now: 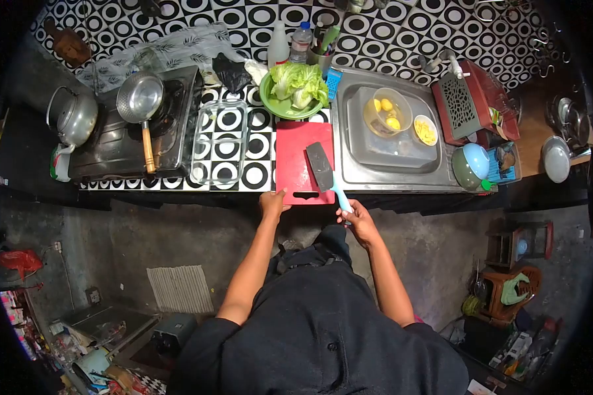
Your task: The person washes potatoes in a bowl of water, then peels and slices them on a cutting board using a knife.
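Note:
At the front left corner of the red cutting board [295, 148], my left hand [272, 204] is closed, its fingers gripping the edge. My right hand [360, 222] holds a knife [319, 166] by its light blue handle. The knife's wide dark blade lies over the right part of the board, pointing away from me. Behind the board, a green bowl [269, 104] carries leafy lettuce [303, 84]. A rectangular glass dish [201, 146] stands to the board's left.
On the right, the steel sink [349, 176] holds a tub of yellow pieces in liquid [387, 113] and a small bowl of cut yellow pieces [425, 131]. The stove [105, 161] at left bears a kettle [76, 118] and a saucepan [140, 99]. Bottles [301, 41] stand against the wall.

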The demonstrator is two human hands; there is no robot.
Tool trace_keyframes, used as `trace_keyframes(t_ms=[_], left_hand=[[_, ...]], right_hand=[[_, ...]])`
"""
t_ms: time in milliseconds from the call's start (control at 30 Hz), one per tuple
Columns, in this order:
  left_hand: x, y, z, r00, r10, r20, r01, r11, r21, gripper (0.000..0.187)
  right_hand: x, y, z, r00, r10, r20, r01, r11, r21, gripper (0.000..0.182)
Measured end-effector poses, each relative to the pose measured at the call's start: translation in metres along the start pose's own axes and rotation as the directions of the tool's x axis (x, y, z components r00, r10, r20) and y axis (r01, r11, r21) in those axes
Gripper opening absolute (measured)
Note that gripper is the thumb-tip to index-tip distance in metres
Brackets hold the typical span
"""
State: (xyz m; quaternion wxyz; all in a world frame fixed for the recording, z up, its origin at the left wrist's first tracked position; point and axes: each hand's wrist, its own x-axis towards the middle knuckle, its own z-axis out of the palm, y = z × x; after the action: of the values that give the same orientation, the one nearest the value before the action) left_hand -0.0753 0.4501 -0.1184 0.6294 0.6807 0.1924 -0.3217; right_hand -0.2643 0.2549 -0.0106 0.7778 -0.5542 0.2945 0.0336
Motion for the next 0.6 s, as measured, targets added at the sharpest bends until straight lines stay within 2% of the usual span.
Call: trace_keyframes(t_ms=[67, 167, 267, 367, 433, 467, 500, 567, 600], left_hand=[[-0.002, 0.004, 0.008, 0.995, -0.014, -0.103, 0.009, 0.998, -0.056, 0.030], [-0.011, 0.008, 0.011, 0.995, 0.054, -0.078, -0.069, 0.976, -0.204, 0.033], [-0.002, 0.007, 0.009, 0.995, 0.048, -0.083, -0.067, 0.969, -0.237, 0.040], [-0.026, 0.033, -0.003, 0.992, -0.124, 0.010, 0.124, 0.988, -0.094, 0.048], [-0.011, 0.020, -0.017, 1.000, 0.015, -0.008, -0.012, 0.962, 0.271, 0.052], [-0.007, 0.008, -0.021, 0.990, 0.140, -0.012, -0.124, 0.911, 0.394, 0.052], [-0.009, 0.002, -0.024, 0.965, 0.263, -0.015, -0.218, 0.829, 0.516, 0.053], [-0.042, 0.012, -0.019, 0.804, 0.594, 0.000, -0.450, 0.610, 0.652, 0.052], [-0.059, 0.027, -0.016, 0.770, 0.625, 0.130, -0.512, 0.483, 0.710, 0.054]], right_hand=[[0.002, 0.001, 0.000, 1.000, -0.004, -0.011, 0.004, 1.000, -0.005, 0.023], [0.004, 0.000, 0.001, 0.999, -0.003, -0.032, 0.002, 1.000, -0.017, 0.024], [0.011, 0.002, 0.000, 0.999, -0.019, -0.044, 0.018, 0.999, -0.039, 0.026], [0.020, 0.003, 0.000, 0.996, -0.050, -0.075, 0.043, 0.994, -0.100, 0.028], [0.025, 0.002, -0.003, 0.991, -0.089, -0.099, 0.073, 0.985, -0.158, 0.030], [0.025, 0.000, -0.007, 0.992, -0.068, -0.104, 0.039, 0.965, -0.261, 0.032], [0.028, 0.001, -0.010, 0.987, -0.115, -0.113, 0.071, 0.938, -0.340, 0.033], [0.034, 0.006, -0.015, 0.970, -0.211, -0.119, 0.128, 0.863, -0.489, 0.034], [0.034, 0.002, -0.017, 0.966, -0.243, -0.087, 0.163, 0.835, -0.526, 0.037]])
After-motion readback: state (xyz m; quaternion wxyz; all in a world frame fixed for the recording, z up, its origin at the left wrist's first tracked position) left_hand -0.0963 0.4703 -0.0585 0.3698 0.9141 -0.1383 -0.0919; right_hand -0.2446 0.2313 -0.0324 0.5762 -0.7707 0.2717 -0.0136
